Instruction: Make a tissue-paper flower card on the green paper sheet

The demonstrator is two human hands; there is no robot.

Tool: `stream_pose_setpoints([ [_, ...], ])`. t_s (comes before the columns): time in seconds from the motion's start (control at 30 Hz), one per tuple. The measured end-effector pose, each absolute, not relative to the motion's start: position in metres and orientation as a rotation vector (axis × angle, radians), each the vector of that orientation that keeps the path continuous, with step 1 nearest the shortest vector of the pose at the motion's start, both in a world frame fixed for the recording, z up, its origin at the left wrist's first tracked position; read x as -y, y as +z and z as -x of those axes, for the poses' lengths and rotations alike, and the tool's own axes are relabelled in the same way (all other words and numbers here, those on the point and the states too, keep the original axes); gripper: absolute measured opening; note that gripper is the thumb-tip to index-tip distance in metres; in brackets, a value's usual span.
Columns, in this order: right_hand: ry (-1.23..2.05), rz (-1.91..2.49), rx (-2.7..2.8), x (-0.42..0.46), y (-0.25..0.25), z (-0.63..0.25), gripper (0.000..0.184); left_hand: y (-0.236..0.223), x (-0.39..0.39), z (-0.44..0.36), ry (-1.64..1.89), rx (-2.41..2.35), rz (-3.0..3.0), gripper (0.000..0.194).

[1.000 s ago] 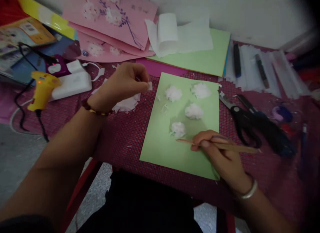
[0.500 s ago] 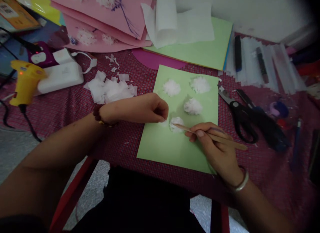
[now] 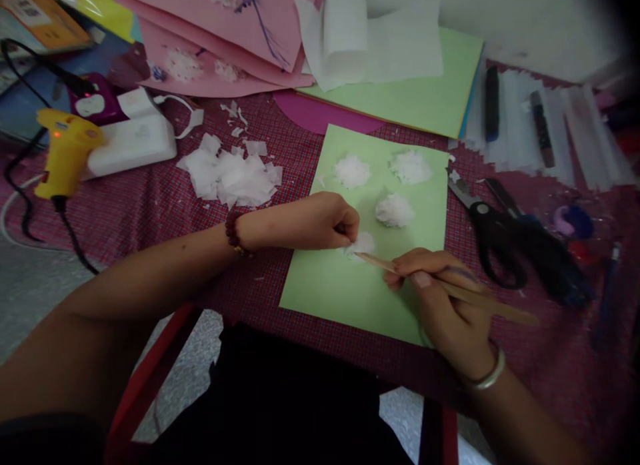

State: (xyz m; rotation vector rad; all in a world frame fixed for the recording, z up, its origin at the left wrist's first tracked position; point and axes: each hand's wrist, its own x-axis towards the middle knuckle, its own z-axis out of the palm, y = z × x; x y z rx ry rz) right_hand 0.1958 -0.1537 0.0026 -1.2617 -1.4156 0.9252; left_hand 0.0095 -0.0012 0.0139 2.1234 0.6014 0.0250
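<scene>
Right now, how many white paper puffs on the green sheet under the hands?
4: upper-left puff, upper-right puff, middle puff, and lowest puff, partly hidden at the left hand. That hand may cover more.

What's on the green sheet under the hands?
Four white paper puffs and a small scrap. The left hand partly covers the nearest puff; what lies beneath the puffs is hidden.

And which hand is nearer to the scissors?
Right. The right hand, gripping a stick, is below and left of the scissors in view; the left hand is farther off, by the lowest white puff.
</scene>
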Motion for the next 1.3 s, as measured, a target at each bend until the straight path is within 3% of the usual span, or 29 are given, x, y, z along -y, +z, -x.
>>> stream_pose_setpoints([
  [0.3,0.74,1.294,1.81,0.151,0.008,-0.189,0.017,0.013,0.002,-0.012,0.036,-0.603,-2.141,0.014],
  [0.63,0.637,1.285,1.883,0.153,0.005,-0.187,0.018,0.014,0.003,-0.014,0.023,-0.604,-2.171,0.015],
  [0.97,0.311,1.211,2.202,0.153,0.008,-0.184,0.016,0.018,-0.006,-0.006,0.058,-0.554,-2.053,0.012],
  [1.2,0.875,1.196,1.2,0.15,0.006,-0.194,0.024,0.026,-0.012,0.002,0.131,-0.634,-2.064,0.011],
  [1.3,1.041,1.179,1.017,0.145,0.001,-0.197,0.022,0.029,-0.007,0.0,0.144,-0.598,-2.048,0.02],
])
